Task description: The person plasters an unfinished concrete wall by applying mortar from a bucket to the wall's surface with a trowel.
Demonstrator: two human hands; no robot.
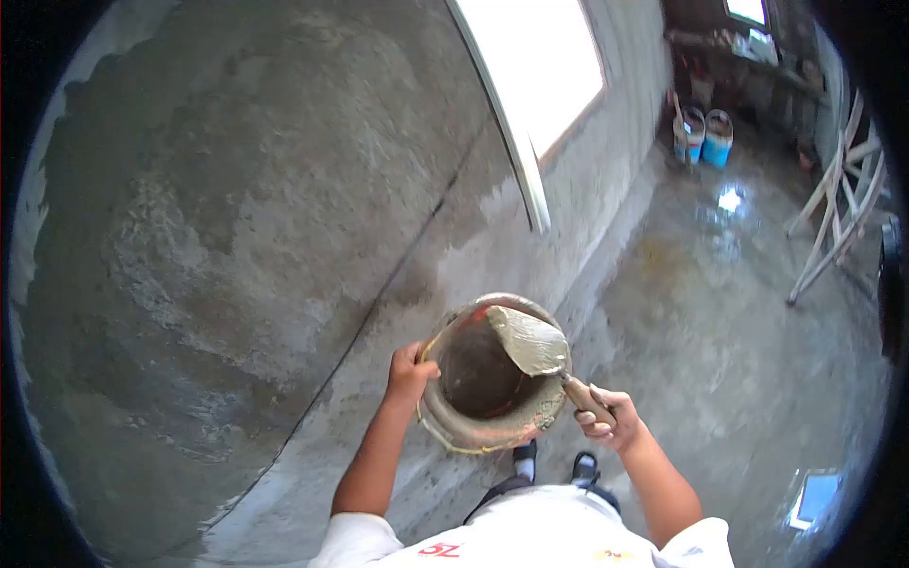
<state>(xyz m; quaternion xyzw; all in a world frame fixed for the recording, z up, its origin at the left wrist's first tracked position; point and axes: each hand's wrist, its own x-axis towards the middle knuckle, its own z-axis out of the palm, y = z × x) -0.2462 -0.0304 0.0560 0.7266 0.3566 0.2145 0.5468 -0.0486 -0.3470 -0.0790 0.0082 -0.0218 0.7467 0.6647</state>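
A round bucket (440,424) with a mortar-crusted rim is held in front of my body, and its inside looks dark grey. My left hand (413,372) is closed on the left side of the rim. In my right hand (609,417) is the handle of a trowel (530,341), with the fingers wrapped round it. The trowel's blade, coated in wet grey mortar, lies over the right part of the bucket's opening. Whether the blade touches the rim I cannot tell.
A grey plastered wall (284,180) with a dark cable fills the left. A pale bar (516,142) hangs beside the bright window. Two blue-and-white buckets (717,142) stand at the back right, near wooden trestles (838,204). The floor (701,350) looks wet.
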